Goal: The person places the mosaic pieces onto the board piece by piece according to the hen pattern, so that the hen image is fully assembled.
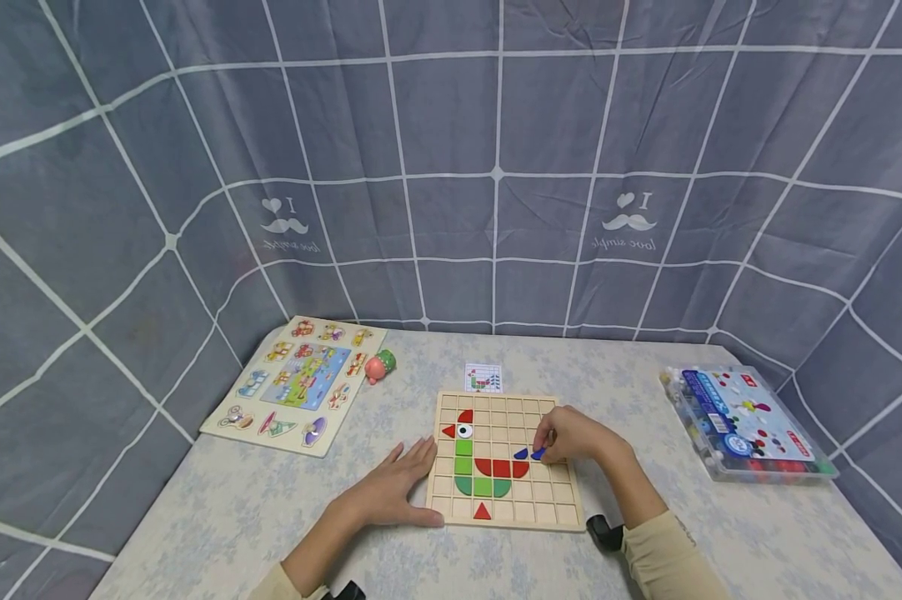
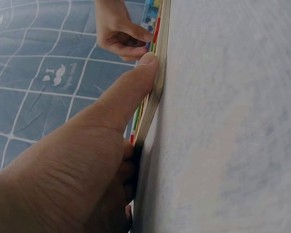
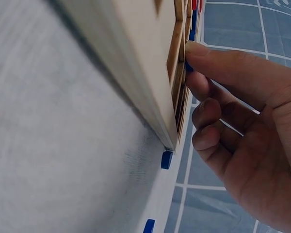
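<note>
A wooden grid board [image 1: 543, 508] lies flat on the table, with red, green and blue pieces set in its squares in a bird-like shape. My right hand [image 1: 582, 435] is over the board's right half and pinches a blue piece [image 3: 189, 63] between thumb and index finger. Just left of it, another blue piece [image 1: 522, 454] sits in the grid, above a red row [image 1: 501, 468]. With fingers spread, my left hand [image 1: 394, 487] rests against the board's left edge, its thumb at the front corner. Behind the board lies a small printed picture card [image 1: 484, 377].
Two blue pieces, one by the board's edge [image 3: 167, 159], lie on the table in the right wrist view. A peg puzzle [image 1: 293, 387] and a pink-and-green toy [image 1: 379, 366] are at the left. A clear plastic box [image 1: 747, 425] stands at the right. Grey curtain [image 1: 451, 217] surrounds the table.
</note>
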A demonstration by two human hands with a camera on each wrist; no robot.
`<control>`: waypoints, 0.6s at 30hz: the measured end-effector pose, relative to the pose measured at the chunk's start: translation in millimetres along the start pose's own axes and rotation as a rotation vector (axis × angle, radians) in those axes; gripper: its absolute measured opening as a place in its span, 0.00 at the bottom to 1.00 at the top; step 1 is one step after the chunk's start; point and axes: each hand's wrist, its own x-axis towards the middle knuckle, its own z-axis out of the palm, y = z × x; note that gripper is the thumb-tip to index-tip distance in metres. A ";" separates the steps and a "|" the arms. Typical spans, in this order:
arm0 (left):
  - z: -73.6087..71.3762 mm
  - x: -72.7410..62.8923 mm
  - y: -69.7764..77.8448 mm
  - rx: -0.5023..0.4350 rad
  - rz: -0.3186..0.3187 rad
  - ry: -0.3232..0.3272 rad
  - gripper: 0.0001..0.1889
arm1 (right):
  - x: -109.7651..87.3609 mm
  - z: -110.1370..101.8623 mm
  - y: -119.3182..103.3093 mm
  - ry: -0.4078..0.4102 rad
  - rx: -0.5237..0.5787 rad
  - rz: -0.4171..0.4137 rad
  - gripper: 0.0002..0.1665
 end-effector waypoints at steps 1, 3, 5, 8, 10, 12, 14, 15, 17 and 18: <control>-0.1 0.0 0.2 -0.001 0.000 0.000 0.58 | 0.0 0.0 0.2 0.001 0.000 -0.001 0.09; 0.0 0.1 0.3 -0.001 -0.002 0.000 0.58 | 0.0 -0.1 0.6 0.003 0.001 -0.006 0.09; -0.1 0.1 0.6 0.000 -0.003 0.001 0.58 | 0.4 -0.5 1.6 0.003 0.002 -0.010 0.08; -0.2 -0.1 0.8 0.002 -0.004 0.002 0.58 | 1.1 -2.8 3.3 0.003 0.000 -0.015 0.08; -0.2 -0.3 0.9 -0.001 -0.005 0.002 0.58 | 2.4 -6.5 3.9 0.006 0.004 -0.014 0.07; -0.1 -0.4 0.7 -0.001 -0.006 0.003 0.58 | 4.8 -11.0 4.7 0.012 0.004 -0.013 0.07; 0.1 -0.4 0.6 -0.003 -0.007 0.002 0.58 | 8.7 -15.6 5.2 0.016 0.004 -0.011 0.07; 0.0 -0.3 0.7 -0.002 -0.007 0.002 0.58 | 11.1 -17.4 5.5 0.017 0.002 -0.011 0.07; 0.5 0.3 0.8 -0.003 -0.006 0.000 0.58 | 15.5 -19.8 6.5 0.014 -0.008 -0.014 0.06; 0.9 0.8 0.8 0.002 -0.004 -0.002 0.58 | 17.2 -20.4 7.2 0.010 -0.010 -0.018 0.06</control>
